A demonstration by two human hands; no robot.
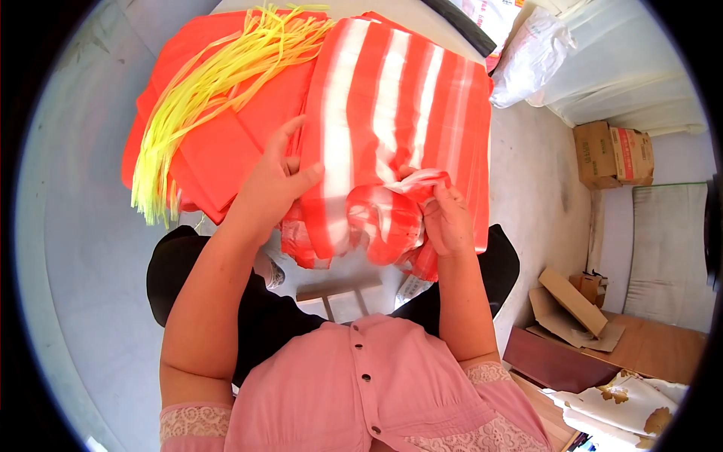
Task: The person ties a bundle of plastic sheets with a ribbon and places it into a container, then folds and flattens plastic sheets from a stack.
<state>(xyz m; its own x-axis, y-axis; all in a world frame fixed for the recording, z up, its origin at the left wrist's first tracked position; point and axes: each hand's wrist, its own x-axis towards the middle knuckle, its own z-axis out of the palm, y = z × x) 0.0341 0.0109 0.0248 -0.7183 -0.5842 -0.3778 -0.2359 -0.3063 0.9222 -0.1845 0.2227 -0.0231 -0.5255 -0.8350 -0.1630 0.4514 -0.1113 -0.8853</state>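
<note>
The right hand [449,220] had its fingers clamped on striped fabric [403,113]. The left hand [277,182], fingers spread apart, touched its edge.

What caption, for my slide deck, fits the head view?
Right hand pinching striped cloth, left hand open at its edge.

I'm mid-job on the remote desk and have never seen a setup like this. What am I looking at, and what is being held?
There is no machine here, just a person's two bare hands. The one picture comes from a camera on that person's head, looking forward and down, so the pink shirt at the bottom is the wearer's. Ahead, on a pale table, lies plain red cloth with yellow strips across it; beside it is red-and-white striped cloth. The right hand pinches a gathered fold of the striped cloth. The left hand is open at that cloth's left side.
</note>
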